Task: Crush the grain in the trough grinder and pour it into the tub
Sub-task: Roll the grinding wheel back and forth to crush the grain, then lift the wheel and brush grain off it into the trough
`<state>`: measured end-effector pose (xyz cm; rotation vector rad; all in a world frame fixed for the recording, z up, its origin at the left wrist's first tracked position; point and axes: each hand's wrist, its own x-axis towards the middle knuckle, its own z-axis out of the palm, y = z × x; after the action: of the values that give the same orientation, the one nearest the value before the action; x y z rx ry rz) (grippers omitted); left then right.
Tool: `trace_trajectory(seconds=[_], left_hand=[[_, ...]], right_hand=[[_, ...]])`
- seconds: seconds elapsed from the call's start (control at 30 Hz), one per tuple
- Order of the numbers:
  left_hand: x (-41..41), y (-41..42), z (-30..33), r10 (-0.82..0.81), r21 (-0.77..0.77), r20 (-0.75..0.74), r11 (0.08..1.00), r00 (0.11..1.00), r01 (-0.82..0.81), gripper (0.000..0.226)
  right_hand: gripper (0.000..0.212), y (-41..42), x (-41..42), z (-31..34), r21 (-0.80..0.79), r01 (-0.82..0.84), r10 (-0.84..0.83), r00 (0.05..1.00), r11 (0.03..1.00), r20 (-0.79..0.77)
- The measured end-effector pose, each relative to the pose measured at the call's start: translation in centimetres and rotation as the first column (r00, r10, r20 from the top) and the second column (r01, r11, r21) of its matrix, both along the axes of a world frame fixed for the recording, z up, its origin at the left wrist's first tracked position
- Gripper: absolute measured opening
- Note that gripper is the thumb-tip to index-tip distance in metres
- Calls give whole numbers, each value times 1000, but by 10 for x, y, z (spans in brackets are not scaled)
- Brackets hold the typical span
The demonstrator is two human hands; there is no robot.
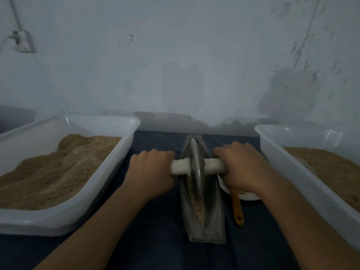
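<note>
While the left hand [153, 168] and right hand [241, 168] each curl tight round the white axle [194, 166], the metal wheel [195, 168] (heavy and stiff, I'd judge) stands in the trough grinder [204, 217] over loose grain [198, 207], between two tubs.

No text, label, brand, number or sign can be read anywhere in the view. The two translucent white plastic tubs, the metal trough grinder, the pale wall and the dark cloth show no print.
</note>
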<state>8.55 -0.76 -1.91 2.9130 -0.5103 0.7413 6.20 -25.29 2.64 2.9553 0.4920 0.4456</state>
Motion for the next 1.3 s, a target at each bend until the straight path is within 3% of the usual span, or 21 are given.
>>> trace_trajectory(seconds=[0.1,0.17,0.3,0.4,0.53,0.67,0.8,0.9,1.03,1.17,1.3], left_hand=[[-2,-1,-1,8,-86,25,996,1000,-6,21],[-1,-1,-4,26,-153,19,988,999,-23,25],[-1,-3,-8,95,-264,29,961,995,-84,39],[-1,-6,-7,136,-339,29,933,990,-118,34],[1,-5,-8,128,-477,-96,865,987,-158,15],[0,-4,-5,42,-603,-210,781,977,-163,12],[-2,-4,-1,27,-638,-264,745,964,-196,26],[-3,-5,-3,25,-663,-287,716,957,-218,24],[-1,-6,-5,-16,-735,-320,635,947,-238,22],[1,-5,-4,-83,-794,-294,575,952,-195,24],[4,-4,-6,-110,-824,-284,536,953,-183,25]], right_hand=[[49,-7,-15,16,-44,-32,33,999,999,23],[58,-13,-31,24,-25,-68,71,985,997,158],[31,-28,-62,15,45,-174,139,898,984,418],[23,-42,-69,-6,9,-260,246,924,966,292],[61,-49,-65,-32,-210,-294,310,949,932,49],[49,-49,-62,-41,-274,-360,357,932,892,-64],[33,-49,-61,-35,-236,-394,405,914,888,-3],[17,-50,-59,-27,-173,-375,405,893,911,196],[15,-51,-54,-4,67,-361,312,873,930,376],[11,-44,-40,21,335,-378,179,849,863,498],[7,-19,-18,30,476,-381,67,830,793,553]])
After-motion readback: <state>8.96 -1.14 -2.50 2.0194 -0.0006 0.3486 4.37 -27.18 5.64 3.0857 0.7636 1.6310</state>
